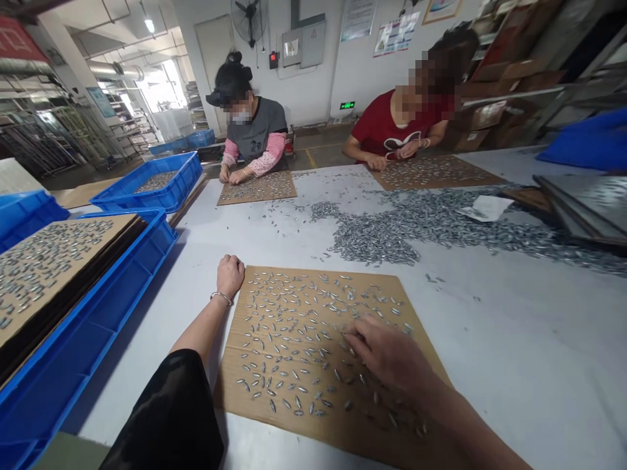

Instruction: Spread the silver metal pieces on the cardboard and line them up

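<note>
A brown cardboard sheet (pixel 255 408) lies on the white table in front of me, covered with several small silvery metal pieces (pixel 289 339). My left hand (pixel 230 274) is a closed fist resting on the table at the sheet's far left corner; I cannot see anything in it. My right hand (pixel 389 356) lies over the sheet's right half, its fingers bent and pinched down among the pieces.
A big heap of the same metal pieces (pixel 392 228) spreads across the table's middle and right. Blue crates (pixel 68 365) with filled cardboard sheets stand at the left. Two people sit across the table, each at their own cardboard sheet (pixel 257 187).
</note>
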Tool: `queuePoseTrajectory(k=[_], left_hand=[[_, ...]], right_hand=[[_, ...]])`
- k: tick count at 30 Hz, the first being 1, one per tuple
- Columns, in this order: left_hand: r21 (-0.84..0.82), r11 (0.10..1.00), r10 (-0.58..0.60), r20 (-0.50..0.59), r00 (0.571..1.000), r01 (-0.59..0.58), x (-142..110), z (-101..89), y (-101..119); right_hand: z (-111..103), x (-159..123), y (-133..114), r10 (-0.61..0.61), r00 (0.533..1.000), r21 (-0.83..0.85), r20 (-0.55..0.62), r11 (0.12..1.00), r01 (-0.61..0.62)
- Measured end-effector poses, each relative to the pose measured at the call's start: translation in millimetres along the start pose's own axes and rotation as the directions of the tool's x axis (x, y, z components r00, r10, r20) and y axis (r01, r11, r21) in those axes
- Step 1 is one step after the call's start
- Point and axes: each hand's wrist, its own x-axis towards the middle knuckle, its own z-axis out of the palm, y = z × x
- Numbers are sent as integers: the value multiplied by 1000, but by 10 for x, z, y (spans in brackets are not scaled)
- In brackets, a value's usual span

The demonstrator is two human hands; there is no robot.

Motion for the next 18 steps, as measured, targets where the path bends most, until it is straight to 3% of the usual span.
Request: queuePoseTrajectory(k=[3, 7, 13, 18], left_hand=[[-10, 1000, -1, -1, 1000, 1, 21, 6, -6], [-12, 1000, 10, -1, 1000, -10, 36, 5, -12], [-2, 1000, 22, -11, 1000, -22, 54, -17, -9], [-2, 999, 43, -12, 999, -43, 73, -13, -14]], right_hand=[[-87, -155, 17, 15, 998, 10, 69, 1000, -16], [-9, -372, -35, -4, 988, 61, 152, 998, -5], [76, -571, -56, 76, 996, 63, 45, 995, -78], [202, -590, -190, -6, 1000, 18, 24, 1000, 6]])
